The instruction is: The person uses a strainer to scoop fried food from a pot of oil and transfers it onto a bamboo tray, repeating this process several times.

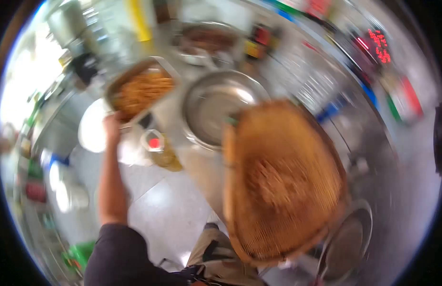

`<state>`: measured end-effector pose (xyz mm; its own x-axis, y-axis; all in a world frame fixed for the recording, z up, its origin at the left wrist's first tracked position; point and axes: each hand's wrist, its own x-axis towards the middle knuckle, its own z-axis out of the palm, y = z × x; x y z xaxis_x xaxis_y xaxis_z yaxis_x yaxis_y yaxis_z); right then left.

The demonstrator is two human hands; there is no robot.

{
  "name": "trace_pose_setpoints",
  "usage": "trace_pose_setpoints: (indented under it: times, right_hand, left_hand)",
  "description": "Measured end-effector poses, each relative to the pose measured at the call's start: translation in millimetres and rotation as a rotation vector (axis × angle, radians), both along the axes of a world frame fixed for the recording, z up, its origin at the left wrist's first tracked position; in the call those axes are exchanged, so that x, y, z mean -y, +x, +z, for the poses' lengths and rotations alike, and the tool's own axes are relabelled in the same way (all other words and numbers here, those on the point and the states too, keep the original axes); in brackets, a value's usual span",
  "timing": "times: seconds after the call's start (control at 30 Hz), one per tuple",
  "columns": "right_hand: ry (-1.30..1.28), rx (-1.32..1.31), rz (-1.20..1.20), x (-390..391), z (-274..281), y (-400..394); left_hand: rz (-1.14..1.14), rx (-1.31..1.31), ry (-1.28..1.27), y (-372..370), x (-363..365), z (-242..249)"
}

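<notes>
Metal tray point(167, 67) is held by left hand point(112, 121) at near corner; right hand hidden.

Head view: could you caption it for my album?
Left hand at a tray of orange pieces, a metal bowl and woven basket to its right.

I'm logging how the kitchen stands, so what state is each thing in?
Tray: uncovered, holding orange-brown pieces, left hand at its corner
Woven basket: open, crumbly bits inside
Steel bowl: upright, uncovered
Bottle: red-topped, yellow liquid inside
Back pan: uncovered, dark contents
</notes>
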<state>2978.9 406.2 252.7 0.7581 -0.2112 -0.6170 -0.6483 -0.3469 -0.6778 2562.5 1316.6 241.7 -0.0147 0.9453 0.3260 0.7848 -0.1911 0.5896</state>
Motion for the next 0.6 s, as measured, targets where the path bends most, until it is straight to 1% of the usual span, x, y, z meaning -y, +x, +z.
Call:
trace_pose_setpoints:
  times: [0.03, 0.1, 0.13, 0.17, 0.2, 0.23, 0.3, 0.33, 0.4, 0.47, 0.5, 0.57, 0.6]
  right_hand:
    - [0.084, 0.046, 0.006, 5, -8, 0]
    - [0.236, 0.069, 0.015, 15, -29, -1]
    - [0.312, -0.052, -0.035, -2, -12, -1]
    - [0.330, -0.100, 0.054, 1, -8, 2]
    - [0.265, -0.066, -0.041, -12, 1, 4]
    - [0.271, -0.066, -0.057, -10, 3, 2]
    - [0.346, -0.081, -0.023, 2, -2, 3]
    - [0.405, -0.098, 0.016, 13, -5, 5]
    - [0.487, -0.107, 0.094, 38, -1, 17]
    - [0.556, -0.089, 0.156, 59, 13, 19]
    - [0.532, -0.089, 0.132, 66, 24, 20]
    - [0.567, -0.097, 0.254, 93, 28, 26]
    - [0.579, -0.097, 0.306, 104, 26, 30]
  left_hand:
    - [-0.113, 0.019, 0.032, -14, 8, 20]
    - [-0.210, 0.170, 0.019, -54, -7, 53]
    - [-0.258, 0.246, 0.010, -75, -14, 69]
    - [-0.335, 0.467, -0.114, -44, 4, 66]
    - [-0.378, 0.676, -0.223, -26, 18, 96]
    - [-0.391, 0.880, -0.317, -17, 40, 138]
    - [-0.467, 0.855, -0.202, 13, 85, 175]
    - [-0.522, 0.622, -0.001, 38, 106, 181]
    - [-0.493, 0.447, 0.060, 123, 202, 215]
    - [-0.650, 0.457, -0.060, 215, 317, 226]
    - [-0.724, 0.461, -0.125, 261, 374, 231]
    - [-0.979, 0.415, -0.270, 355, 531, 257]
    - [-0.994, 0.120, -0.145, 384, 581, 263]
